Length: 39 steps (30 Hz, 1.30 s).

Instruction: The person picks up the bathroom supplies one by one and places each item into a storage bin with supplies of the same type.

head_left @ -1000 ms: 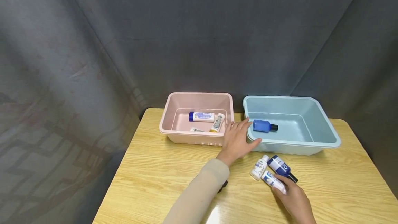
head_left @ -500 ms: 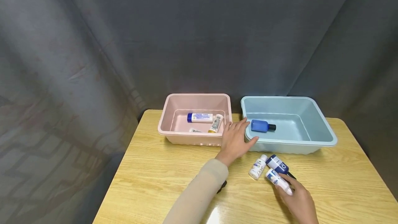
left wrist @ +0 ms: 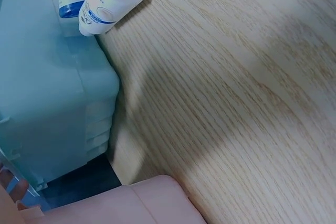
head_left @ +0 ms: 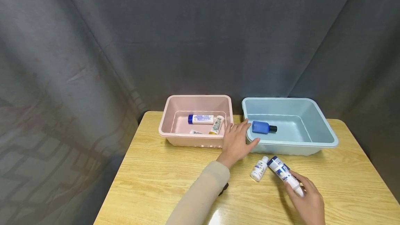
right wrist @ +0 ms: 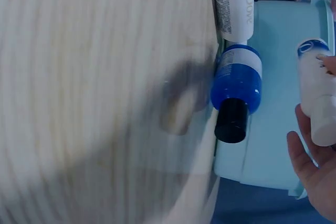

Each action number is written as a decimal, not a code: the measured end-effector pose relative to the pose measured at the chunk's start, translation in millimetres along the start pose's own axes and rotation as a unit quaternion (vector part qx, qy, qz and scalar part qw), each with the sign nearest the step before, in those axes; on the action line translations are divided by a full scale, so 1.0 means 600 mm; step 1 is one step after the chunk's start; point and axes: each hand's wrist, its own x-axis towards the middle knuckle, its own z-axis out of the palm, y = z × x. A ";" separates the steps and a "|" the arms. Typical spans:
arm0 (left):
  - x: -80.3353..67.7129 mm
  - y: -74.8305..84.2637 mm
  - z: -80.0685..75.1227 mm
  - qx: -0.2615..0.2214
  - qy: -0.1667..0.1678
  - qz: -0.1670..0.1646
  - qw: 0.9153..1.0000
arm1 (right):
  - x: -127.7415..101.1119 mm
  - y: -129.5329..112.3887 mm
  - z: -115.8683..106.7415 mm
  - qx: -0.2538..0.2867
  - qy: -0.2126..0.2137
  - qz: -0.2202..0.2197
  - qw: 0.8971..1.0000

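- Head view: right hand (head_left: 307, 200) pinched a white-and-blue bottle (head_left: 285, 174), thumb one side, fingers other, on its cap-side half.
- Left hand (head_left: 235, 143), well left of that grip: fingers spread, holding nothing, over the gap between pink bin (head_left: 187, 141) and blue bin (head_left: 293, 149); rim contact unclear.
- Right wrist view: dark blue bottle (right wrist: 237, 80) lay below the grip; white Dove bottle (head_left: 258, 169) just left.
- Blue bin sat beyond the grip, blue bottle (head_left: 260, 127) inside.
- Risks, judged: off-centre pinch could let the bottle swivel or slip; low carry could clip the dark blue bottle or the rim.
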 end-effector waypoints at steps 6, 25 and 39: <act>-0.004 0.003 0.001 0.004 0.002 -0.002 1.000 | 0.010 -0.003 -0.010 0.024 0.031 -0.041 0.998; -0.001 0.005 0.001 0.010 0.021 0.003 1.000 | 0.046 -0.040 -0.035 0.004 0.039 -0.098 0.994; -0.004 0.002 0.001 -0.003 0.021 -0.002 1.000 | 0.077 -0.047 -0.050 -0.012 0.059 -0.117 0.991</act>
